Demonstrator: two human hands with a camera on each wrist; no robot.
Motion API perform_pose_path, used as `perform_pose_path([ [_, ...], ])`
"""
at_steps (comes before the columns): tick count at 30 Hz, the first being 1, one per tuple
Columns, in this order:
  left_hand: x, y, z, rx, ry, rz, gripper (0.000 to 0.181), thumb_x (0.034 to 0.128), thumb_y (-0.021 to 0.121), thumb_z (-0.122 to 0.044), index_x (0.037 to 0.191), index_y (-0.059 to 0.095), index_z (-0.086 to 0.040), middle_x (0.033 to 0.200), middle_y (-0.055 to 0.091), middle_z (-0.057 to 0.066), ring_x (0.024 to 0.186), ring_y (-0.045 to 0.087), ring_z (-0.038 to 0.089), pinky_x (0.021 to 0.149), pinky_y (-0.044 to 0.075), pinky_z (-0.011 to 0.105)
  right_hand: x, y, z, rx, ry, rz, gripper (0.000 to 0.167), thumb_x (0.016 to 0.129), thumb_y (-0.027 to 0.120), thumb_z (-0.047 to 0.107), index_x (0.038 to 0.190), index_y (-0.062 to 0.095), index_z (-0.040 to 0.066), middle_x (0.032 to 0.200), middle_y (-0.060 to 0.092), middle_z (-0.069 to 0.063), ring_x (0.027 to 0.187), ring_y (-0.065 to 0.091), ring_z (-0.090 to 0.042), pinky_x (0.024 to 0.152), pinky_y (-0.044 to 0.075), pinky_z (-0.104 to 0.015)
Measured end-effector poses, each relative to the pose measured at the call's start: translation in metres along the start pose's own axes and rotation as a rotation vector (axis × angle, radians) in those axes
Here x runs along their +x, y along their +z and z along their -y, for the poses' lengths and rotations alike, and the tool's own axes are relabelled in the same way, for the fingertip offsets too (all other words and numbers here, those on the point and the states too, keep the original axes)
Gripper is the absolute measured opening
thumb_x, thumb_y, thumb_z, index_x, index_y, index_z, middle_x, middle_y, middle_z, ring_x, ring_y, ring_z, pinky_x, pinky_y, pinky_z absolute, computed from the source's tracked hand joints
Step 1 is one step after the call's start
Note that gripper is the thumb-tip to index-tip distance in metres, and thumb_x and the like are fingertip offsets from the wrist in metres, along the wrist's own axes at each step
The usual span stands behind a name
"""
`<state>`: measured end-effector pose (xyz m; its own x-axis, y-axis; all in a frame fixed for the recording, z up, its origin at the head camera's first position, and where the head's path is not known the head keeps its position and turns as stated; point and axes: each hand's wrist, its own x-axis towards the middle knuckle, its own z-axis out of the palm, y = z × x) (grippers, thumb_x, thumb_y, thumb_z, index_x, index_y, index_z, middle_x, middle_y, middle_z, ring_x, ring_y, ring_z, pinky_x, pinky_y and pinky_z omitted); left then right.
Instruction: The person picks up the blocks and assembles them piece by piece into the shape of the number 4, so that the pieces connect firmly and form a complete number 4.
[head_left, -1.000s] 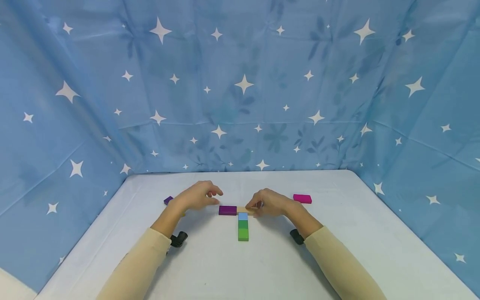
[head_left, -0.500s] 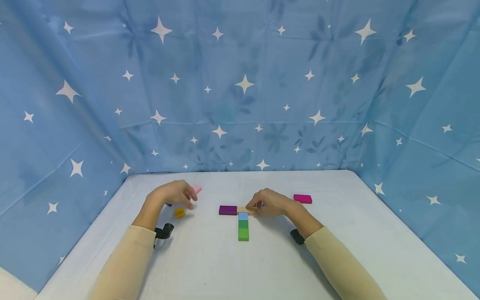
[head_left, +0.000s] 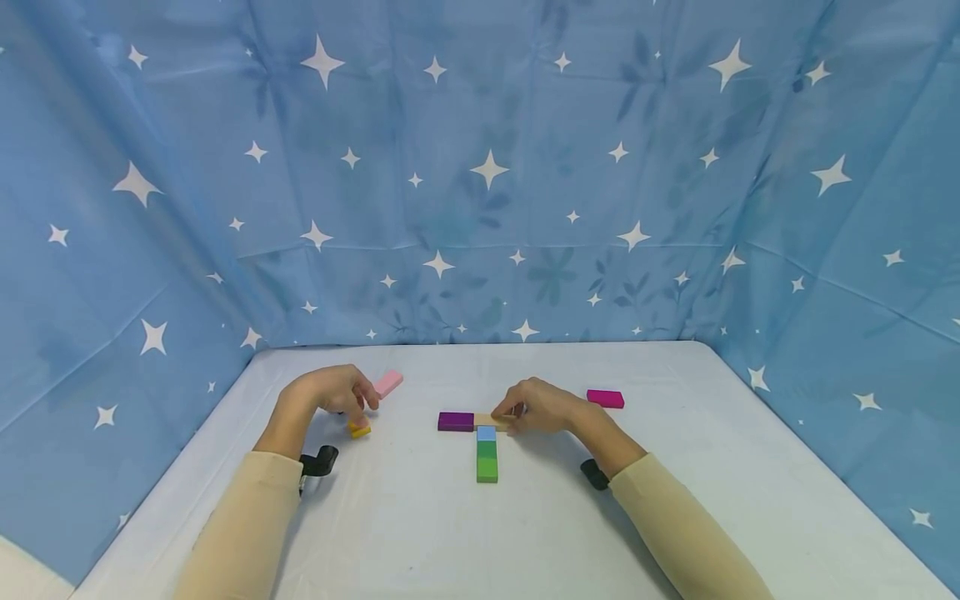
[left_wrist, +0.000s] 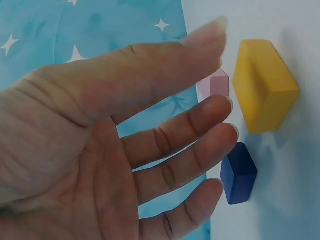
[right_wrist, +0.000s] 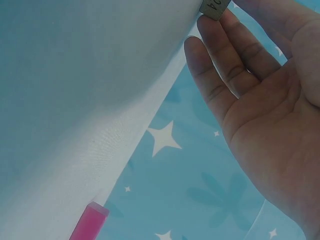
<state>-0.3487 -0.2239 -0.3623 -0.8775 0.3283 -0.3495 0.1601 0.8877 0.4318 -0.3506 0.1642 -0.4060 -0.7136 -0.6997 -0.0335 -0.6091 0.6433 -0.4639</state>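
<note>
White tabletop [head_left: 420,542]: left of purple block [head_left: 455,422], left hand [head_left: 335,389] loose by yellow block [left_wrist: 265,92] (likely light, stiff; take sides); rightward, right hand [head_left: 542,406] pinches tan block [head_left: 483,419]

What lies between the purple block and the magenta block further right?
The tan block and the right hand touching it lie between the purple block and the magenta block; the head view shows this.

In the head view, the right hand [head_left: 542,406] is covering one end of the wooden block [head_left: 483,419], the left hand [head_left: 332,390] is partly hiding the yellow block [head_left: 362,432], leaving touch hard to tell. The right wrist view's bottom edge is cropping the magenta block [right_wrist: 89,223].
</note>
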Motion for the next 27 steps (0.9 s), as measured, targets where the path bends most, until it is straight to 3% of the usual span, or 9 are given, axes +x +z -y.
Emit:
perform_pose_path([
  [6,-0.0004,0.0011,0.0021,0.001,-0.05,0.006,0.034,0.0766,0.091,-0.007,0.108,0.079,-0.015,0.111,0.07,0.007,0.1,0.062,0.024,0.095,0.056,0.048,-0.0001,0.0002,-0.0011,0.004,-0.01,-0.001,0.034,0.088,0.082,0.008,0.122,0.079,0.013,0.111,0.077,0.005,0.096,0.067,-0.009,0.087,0.056,-0.026],
  [14,0.0003,0.0057,0.0038,-0.088,-0.109,0.02,0.03,0.0769,0.09,-0.003,0.103,0.079,-0.014,0.11,0.067,0.008,0.094,0.062,0.026,0.076,0.058,0.038,0.0001,-0.0003,-0.0008,0.008,-0.006,0.0,0.034,0.088,0.082,0.007,0.122,0.079,0.013,0.111,0.077,0.005,0.096,0.067,-0.009,0.086,0.056,-0.026],
  [22,0.0028,0.0078,0.0042,-0.122,-0.14,0.036,0.03,0.0789,0.088,-0.001,0.105,0.078,-0.012,0.111,0.068,0.01,0.092,0.066,0.024,0.078,0.062,0.04,-0.0003,-0.0001,0.0005,0.016,0.011,0.003,0.034,0.088,0.082,0.008,0.122,0.078,0.013,0.111,0.077,0.005,0.096,0.066,-0.009,0.085,0.056,-0.026],
  [27,0.0026,0.008,0.0034,-0.132,-0.159,0.016,0.031,0.0793,0.088,-0.003,0.107,0.076,-0.011,0.105,0.069,0.01,0.088,0.068,0.023,0.077,0.063,0.04,-0.0002,0.0001,0.0011,0.027,0.02,0.0,0.034,0.088,0.083,0.007,0.122,0.079,0.013,0.11,0.077,0.005,0.096,0.066,-0.01,0.084,0.056,-0.026],
])
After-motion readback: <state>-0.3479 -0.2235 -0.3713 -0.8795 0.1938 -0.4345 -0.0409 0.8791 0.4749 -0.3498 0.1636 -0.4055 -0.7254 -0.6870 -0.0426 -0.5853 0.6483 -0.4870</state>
